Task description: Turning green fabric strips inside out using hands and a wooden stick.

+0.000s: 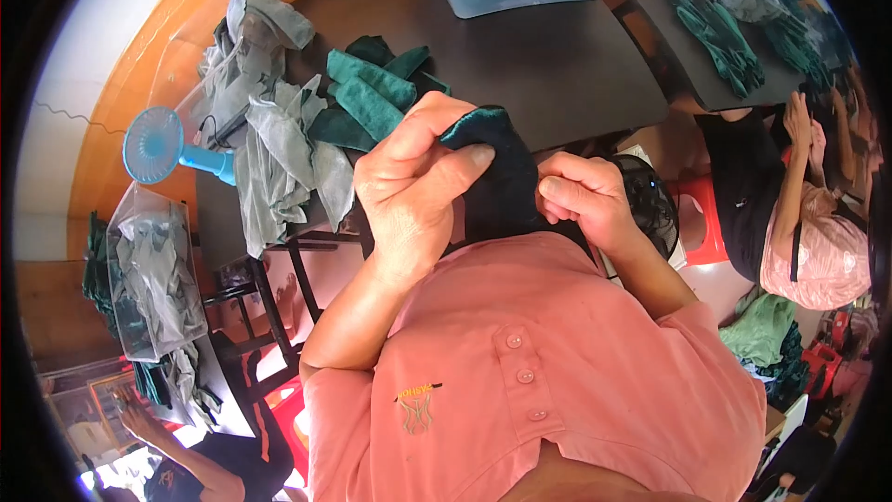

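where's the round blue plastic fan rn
At the head view's left, the round blue plastic fan is beside the pale grey-green draped cloth, left of the person's left hand.

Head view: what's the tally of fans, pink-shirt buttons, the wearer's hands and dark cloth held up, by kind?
Fans: 2 (blue fan, black fan)
Shirt buttons: 3 showing
Wearer's hands: 2 (left hand, right hand)
Dark cloth held up: 1
Total: 8
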Demonstrator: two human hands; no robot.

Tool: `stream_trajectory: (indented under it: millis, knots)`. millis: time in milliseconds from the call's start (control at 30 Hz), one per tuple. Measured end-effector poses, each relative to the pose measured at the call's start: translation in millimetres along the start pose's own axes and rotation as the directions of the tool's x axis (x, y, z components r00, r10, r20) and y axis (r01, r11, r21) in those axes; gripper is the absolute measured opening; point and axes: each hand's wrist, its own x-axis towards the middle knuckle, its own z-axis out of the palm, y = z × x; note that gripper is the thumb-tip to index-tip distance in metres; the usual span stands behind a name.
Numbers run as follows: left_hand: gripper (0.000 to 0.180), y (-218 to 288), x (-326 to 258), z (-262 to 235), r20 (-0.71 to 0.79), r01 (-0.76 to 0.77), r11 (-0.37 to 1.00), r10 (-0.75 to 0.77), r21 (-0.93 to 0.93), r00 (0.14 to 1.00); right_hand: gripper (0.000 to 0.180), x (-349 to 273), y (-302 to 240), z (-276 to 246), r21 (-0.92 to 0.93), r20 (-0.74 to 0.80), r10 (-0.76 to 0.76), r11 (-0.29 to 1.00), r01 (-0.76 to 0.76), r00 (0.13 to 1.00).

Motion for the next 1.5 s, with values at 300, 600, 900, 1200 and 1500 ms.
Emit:
stream_trajectory:
  millis: [300, 600, 900, 1200, 1500]
  knots:
    - [0.019, -9, 4, 8, 0.041, -0.082, 0.994, 0.085, -0.069, 0.996, 0.02, -1, 9, 2, -0.14, 0.021, -0.064, 0.988, 0.067, 0.998]
    - [0.018, -19, 4, 10, 0.114, -0.152, 0.987, 0.158, -0.057, 0.981, 0.018, 0, 40, 20, -0.371, 0.221, -0.208, 0.885, 0.28, 0.953]
    - [0.016, -22, -2, -1, 0.106, -0.145, 0.989, 0.143, 0.008, 0.984, 0.024, -3, 27, 5, -0.441, 0.069, -0.046, 0.895, 0.072, 0.997]
    - [0.014, -19, -9, -13, 0.026, -0.111, 0.984, 0.109, 0.139, 0.994, 0.028, -7, 30, 5, -0.339, -0.089, -0.15, 0.934, 0.111, 0.985]
    - [0.033, -27, -3, -13, 0.003, -0.175, 0.967, 0.178, 0.183, 0.984, 0.029, -11, 27, 5, -0.201, -0.061, -0.014, 0.98, 0.002, 0.998]
